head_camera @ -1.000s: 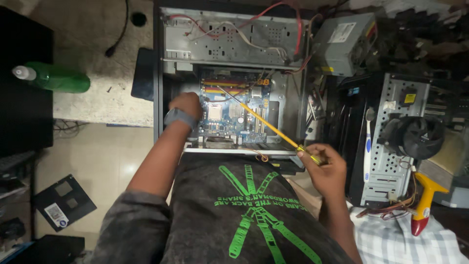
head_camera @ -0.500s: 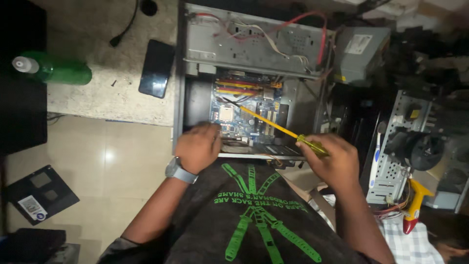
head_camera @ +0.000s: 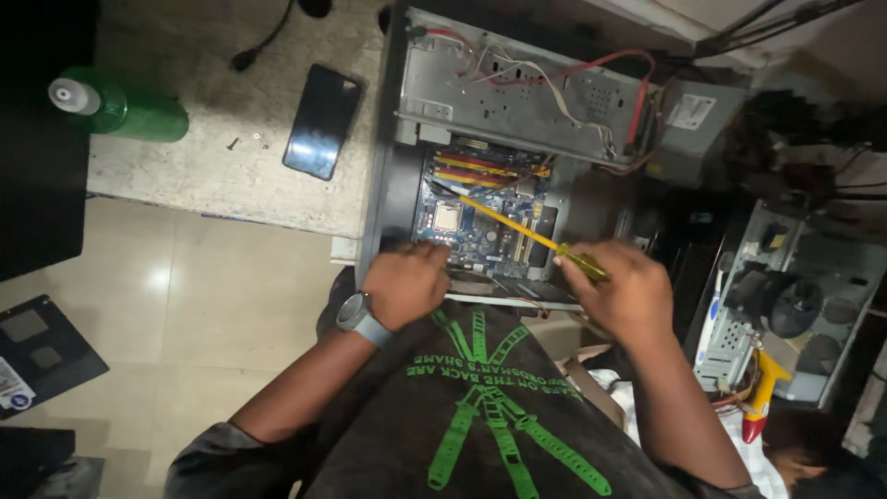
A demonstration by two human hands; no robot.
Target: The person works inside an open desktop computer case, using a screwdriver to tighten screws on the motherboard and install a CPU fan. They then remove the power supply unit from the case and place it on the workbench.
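Yellow plastic formed the long shaft of the screwdriver [head_camera: 517,228], which the right hand [head_camera: 621,294] grasped by its yellow-green handle, fingers clenched around it. Its tip reached down onto the blue printed circuit motherboard [head_camera: 480,217] inside the open grey metal computer case [head_camera: 517,102], just beside the square silver processor socket [head_camera: 447,217]. The left hand [head_camera: 407,285], a grey wristwatch [head_camera: 358,318] on its wrist, rested on the near edge of the case with fingers curled down; whether they pinched anything could not be told. Red and white cables [head_camera: 554,79] trailed over the perforated metal drive bay at the top of the case. On the speckled stone worktop [head_camera: 212,176] to the left lay a black rectangular smartphone [head_camera: 321,120] and, well apart from it, a green plastic bottle with a white cap [head_camera: 120,109] on its side. To the right stood another opened grey computer chassis with a round black fan [head_camera: 790,305], and near it a tool with a yellow-and-red handle [head_camera: 762,393]
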